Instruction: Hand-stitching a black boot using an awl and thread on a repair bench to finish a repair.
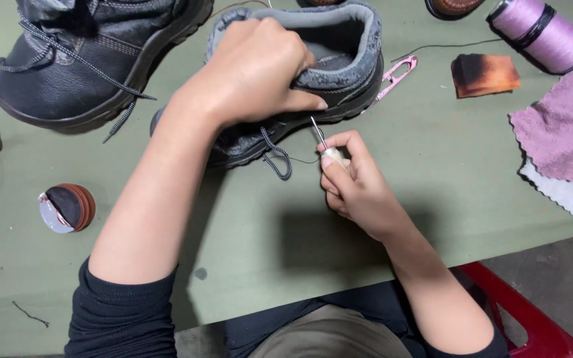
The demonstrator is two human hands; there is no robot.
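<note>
Shoe (339,73) lies on its side mid surface (432,212). L hand (260,69) clamped over shoe's collar, thumb along the sole edge. R hand (356,185), just below shoe, fingers closed round awl (326,149), tip touching the sole. Snips (396,76) right of shoe; second shoe (87,59) to its left.

The left hand (253,69) covers most of the grey-collared black leather work shoe (339,63), so the side under its fingers can't be seen. The right hand (359,185) swallows the pale handle of the thin metal awl (319,136); only the needle pokes out past the fingertips. The purple thread spool (545,33) and second black laced boot (81,59) run off the top edge.
</note>
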